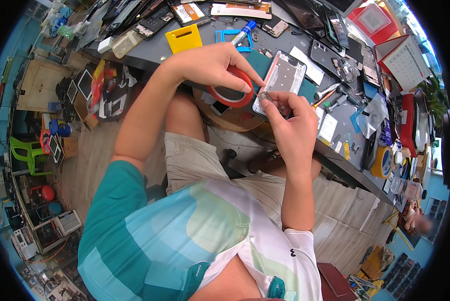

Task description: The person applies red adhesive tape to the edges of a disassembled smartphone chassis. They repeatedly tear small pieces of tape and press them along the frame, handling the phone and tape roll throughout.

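My left hand grips a roll of red tape, thumb on the ring and index finger stretched toward a phone frame. That silvery-white phone frame lies slanted at the desk's front edge, on a dark green mat. A thin reddish strip runs along its left side. With thumb and fingertips my right hand pinches a small greyish piece, too small to name, over the frame's near end. The fingertips of both hands are close together there.
A yellow plastic holder, a blue bracket and a blue marker lie beyond my left hand. Phone parts crowd the back of the desk. Screwdrivers, a white card and yellow tape are at right. A round stool stands below.
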The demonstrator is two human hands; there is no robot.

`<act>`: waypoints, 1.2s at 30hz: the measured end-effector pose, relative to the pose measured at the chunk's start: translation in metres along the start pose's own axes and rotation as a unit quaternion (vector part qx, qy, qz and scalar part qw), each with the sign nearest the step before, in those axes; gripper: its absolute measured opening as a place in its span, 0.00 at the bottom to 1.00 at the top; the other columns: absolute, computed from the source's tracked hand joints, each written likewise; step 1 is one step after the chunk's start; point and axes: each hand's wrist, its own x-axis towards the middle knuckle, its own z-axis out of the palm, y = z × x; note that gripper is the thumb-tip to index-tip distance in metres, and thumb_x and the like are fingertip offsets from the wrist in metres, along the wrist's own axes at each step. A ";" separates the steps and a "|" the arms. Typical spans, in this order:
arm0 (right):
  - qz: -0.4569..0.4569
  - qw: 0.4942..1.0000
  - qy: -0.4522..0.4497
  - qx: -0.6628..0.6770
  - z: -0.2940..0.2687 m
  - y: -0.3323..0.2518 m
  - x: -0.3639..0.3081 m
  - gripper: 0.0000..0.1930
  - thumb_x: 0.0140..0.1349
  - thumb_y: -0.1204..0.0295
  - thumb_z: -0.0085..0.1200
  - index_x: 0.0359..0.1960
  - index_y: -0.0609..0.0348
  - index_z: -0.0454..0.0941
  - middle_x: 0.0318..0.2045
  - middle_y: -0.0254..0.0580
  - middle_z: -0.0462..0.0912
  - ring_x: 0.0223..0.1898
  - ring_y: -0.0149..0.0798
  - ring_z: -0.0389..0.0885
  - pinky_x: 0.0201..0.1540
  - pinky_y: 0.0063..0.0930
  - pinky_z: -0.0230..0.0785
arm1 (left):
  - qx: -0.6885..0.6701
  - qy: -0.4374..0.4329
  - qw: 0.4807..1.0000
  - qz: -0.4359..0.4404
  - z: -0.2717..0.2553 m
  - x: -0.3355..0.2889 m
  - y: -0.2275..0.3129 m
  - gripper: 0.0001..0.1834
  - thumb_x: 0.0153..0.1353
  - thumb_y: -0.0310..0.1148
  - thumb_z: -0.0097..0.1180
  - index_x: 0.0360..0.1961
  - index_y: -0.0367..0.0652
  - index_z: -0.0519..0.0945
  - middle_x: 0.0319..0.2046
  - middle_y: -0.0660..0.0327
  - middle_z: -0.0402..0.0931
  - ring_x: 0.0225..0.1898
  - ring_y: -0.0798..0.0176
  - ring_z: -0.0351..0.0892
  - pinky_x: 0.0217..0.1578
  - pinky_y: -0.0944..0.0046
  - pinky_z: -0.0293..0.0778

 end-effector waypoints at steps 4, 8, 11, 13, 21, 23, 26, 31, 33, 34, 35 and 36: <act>0.015 1.000 0.014 0.005 0.004 0.002 -0.001 0.07 0.60 0.71 0.76 0.38 0.56 0.91 0.28 0.30 0.88 0.30 0.34 0.77 0.44 0.35 0.63 | -0.009 0.000 1.000 -0.015 0.001 -0.001 0.003 0.20 0.66 0.39 0.73 0.59 0.51 0.94 0.41 0.56 0.94 0.38 0.70 0.85 0.47 0.63 0.83; 0.008 1.000 0.017 -0.009 0.006 0.000 -0.001 0.07 0.59 0.72 0.76 0.38 0.56 0.91 0.27 0.30 0.87 0.29 0.34 0.77 0.43 0.35 0.63 | 0.001 -0.001 1.000 -0.013 0.000 -0.001 0.002 0.20 0.66 0.39 0.73 0.59 0.52 0.94 0.40 0.56 0.94 0.37 0.70 0.84 0.46 0.63 0.83; -0.003 1.000 0.018 -0.018 0.005 -0.001 -0.001 0.08 0.59 0.72 0.76 0.38 0.56 0.91 0.27 0.30 0.87 0.29 0.34 0.77 0.43 0.35 0.63 | 0.003 0.001 1.000 -0.003 0.001 -0.001 0.000 0.21 0.65 0.39 0.73 0.59 0.52 0.94 0.39 0.56 0.94 0.36 0.70 0.84 0.46 0.63 0.83; -0.009 1.000 0.019 -0.020 0.005 -0.001 -0.001 0.07 0.59 0.72 0.76 0.38 0.56 0.91 0.27 0.30 0.87 0.29 0.34 0.77 0.43 0.36 0.63 | 0.008 -0.001 1.000 0.005 0.000 0.000 -0.001 0.21 0.65 0.38 0.73 0.59 0.52 0.94 0.39 0.56 0.94 0.36 0.70 0.84 0.46 0.63 0.83; 0.000 1.000 0.006 -0.025 0.003 -0.002 -0.001 0.07 0.59 0.72 0.75 0.37 0.56 0.91 0.27 0.29 0.87 0.29 0.34 0.76 0.44 0.36 0.62 | -0.013 -0.002 1.000 -0.011 0.002 -0.003 0.000 0.24 0.64 0.36 0.72 0.62 0.54 0.93 0.30 0.64 0.90 0.31 0.77 0.73 0.36 0.68 0.76; -0.001 1.000 0.007 -0.013 0.004 0.000 0.000 0.07 0.59 0.72 0.75 0.37 0.56 0.91 0.27 0.28 0.87 0.29 0.34 0.76 0.44 0.36 0.62 | -0.015 -0.001 1.000 -0.024 0.003 -0.003 0.003 0.25 0.63 0.35 0.71 0.62 0.55 0.93 0.27 0.66 0.88 0.30 0.78 0.71 0.34 0.69 0.74; -0.003 1.000 0.008 -0.005 0.003 -0.001 0.000 0.07 0.59 0.72 0.75 0.38 0.55 0.91 0.27 0.27 0.87 0.29 0.34 0.77 0.44 0.36 0.61 | -0.015 -0.001 0.999 -0.043 0.003 -0.005 0.008 0.26 0.62 0.34 0.70 0.63 0.56 0.92 0.26 0.68 0.86 0.29 0.78 0.70 0.33 0.70 0.73; -0.007 1.000 0.002 -0.011 0.003 0.003 0.001 0.07 0.61 0.72 0.72 0.40 0.53 0.91 0.27 0.28 0.87 0.30 0.35 0.79 0.44 0.37 0.60 | 0.001 -0.006 0.999 -0.042 0.005 -0.012 0.009 0.30 0.62 0.32 0.67 0.67 0.55 0.90 0.25 0.69 0.85 0.27 0.77 0.69 0.32 0.69 0.70; -0.013 1.000 0.004 -0.019 0.001 0.003 0.002 0.07 0.61 0.72 0.71 0.41 0.52 0.91 0.26 0.28 0.87 0.31 0.35 0.80 0.44 0.37 0.60 | -0.053 0.022 0.998 -0.020 0.015 -0.014 0.007 0.32 0.62 0.32 0.67 0.70 0.53 0.88 0.26 0.68 0.85 0.27 0.76 0.69 0.33 0.68 0.70; -0.016 1.000 0.001 -0.019 0.000 0.003 0.003 0.08 0.61 0.73 0.69 0.42 0.51 0.92 0.27 0.29 0.87 0.31 0.36 0.80 0.43 0.38 0.60 | -0.080 0.035 0.996 -0.009 0.018 -0.015 0.010 0.33 0.62 0.32 0.67 0.71 0.52 0.87 0.26 0.68 0.85 0.27 0.76 0.70 0.33 0.68 0.70; -0.018 1.000 -0.001 -0.020 -0.002 0.004 0.003 0.09 0.61 0.73 0.68 0.42 0.51 0.92 0.27 0.29 0.87 0.31 0.36 0.80 0.43 0.38 0.60 | -0.090 0.021 0.995 -0.039 0.014 -0.019 0.015 0.30 0.66 0.31 0.67 0.71 0.46 0.85 0.26 0.68 0.84 0.28 0.76 0.70 0.34 0.68 0.70; -0.021 1.000 -0.006 -0.017 -0.001 0.004 0.003 0.09 0.61 0.73 0.67 0.43 0.50 0.93 0.27 0.30 0.87 0.31 0.37 0.80 0.43 0.39 0.60 | -0.098 0.044 0.994 -0.018 0.019 -0.023 0.012 0.28 0.68 0.32 0.67 0.70 0.44 0.85 0.25 0.69 0.83 0.28 0.76 0.70 0.34 0.69 0.69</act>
